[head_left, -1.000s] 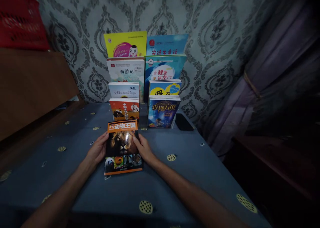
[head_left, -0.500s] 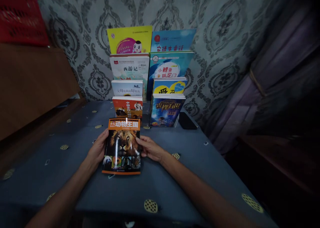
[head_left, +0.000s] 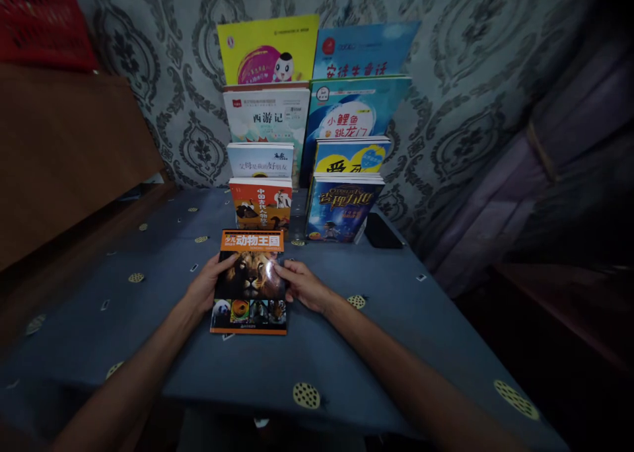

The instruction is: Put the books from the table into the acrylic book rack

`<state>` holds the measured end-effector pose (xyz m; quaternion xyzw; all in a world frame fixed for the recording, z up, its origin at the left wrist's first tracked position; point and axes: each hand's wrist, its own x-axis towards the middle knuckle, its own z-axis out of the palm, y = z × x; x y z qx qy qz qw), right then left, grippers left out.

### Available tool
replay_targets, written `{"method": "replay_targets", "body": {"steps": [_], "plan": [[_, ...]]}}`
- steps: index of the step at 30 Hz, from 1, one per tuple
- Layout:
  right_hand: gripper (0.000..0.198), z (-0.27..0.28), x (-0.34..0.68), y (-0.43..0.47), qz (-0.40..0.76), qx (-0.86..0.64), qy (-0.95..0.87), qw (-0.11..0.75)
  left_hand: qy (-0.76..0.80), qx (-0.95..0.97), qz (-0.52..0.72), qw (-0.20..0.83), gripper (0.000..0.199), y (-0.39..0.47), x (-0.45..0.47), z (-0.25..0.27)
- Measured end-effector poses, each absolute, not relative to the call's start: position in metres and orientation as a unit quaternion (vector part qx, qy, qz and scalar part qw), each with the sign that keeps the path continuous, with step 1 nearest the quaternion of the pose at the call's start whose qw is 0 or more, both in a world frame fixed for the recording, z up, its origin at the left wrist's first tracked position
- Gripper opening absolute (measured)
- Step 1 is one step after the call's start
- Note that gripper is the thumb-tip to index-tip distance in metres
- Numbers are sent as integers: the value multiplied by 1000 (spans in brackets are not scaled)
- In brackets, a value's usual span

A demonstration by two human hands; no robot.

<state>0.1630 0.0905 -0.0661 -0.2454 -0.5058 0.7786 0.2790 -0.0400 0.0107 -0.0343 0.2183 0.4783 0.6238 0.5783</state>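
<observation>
Between my two hands is a book (head_left: 250,283) with a lion on its dark cover, an orange title band on top and a row of small animal pictures below. My left hand (head_left: 211,283) grips its left edge, the thumb lying over the cover. On the right edge, my right hand (head_left: 302,285) pinches it, thumb on the front and fingers behind. The cover faces me, tilted. Just beyond it stands an orange-red book (head_left: 262,204), partly hidden at its foot by the lion book. To its right is a dark blue book (head_left: 344,207).
Behind rise two stepped columns of upright books, among them a yellow book (head_left: 267,45) and a blue book (head_left: 366,45) at the back. A black flat object (head_left: 384,232) lies right of them. A wooden board (head_left: 74,161) and red basket (head_left: 44,26) are at left, a curtain (head_left: 515,174) at right.
My left thumb has moved onto the lion book's cover. The view has shifted, so the book columns appear higher and further right. Both hands still hold the book.
</observation>
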Motion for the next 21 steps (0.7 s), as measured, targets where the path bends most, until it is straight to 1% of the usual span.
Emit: {"method": "replay_targets", "body": {"steps": [3,7,10,15,18,21], "plan": [[54,-66,162,90,771,-242,-515,284,504,246,606,564,44,10,-40,-35],[56,-67,164,90,761,-235,-540,272,526,272,602,536,50,12,-42,-40],[54,-68,165,93,746,-234,-561,271,530,278,597,535,51,14,-42,-43],[48,-68,167,101,719,-241,-573,313,509,292,564,581,49,22,-44,-42],[48,-66,168,104,713,-252,-564,333,493,314,551,596,49,29,-46,-41],[50,-63,169,105,706,-265,-558,345,487,336,550,589,47,36,-48,-39]]}}
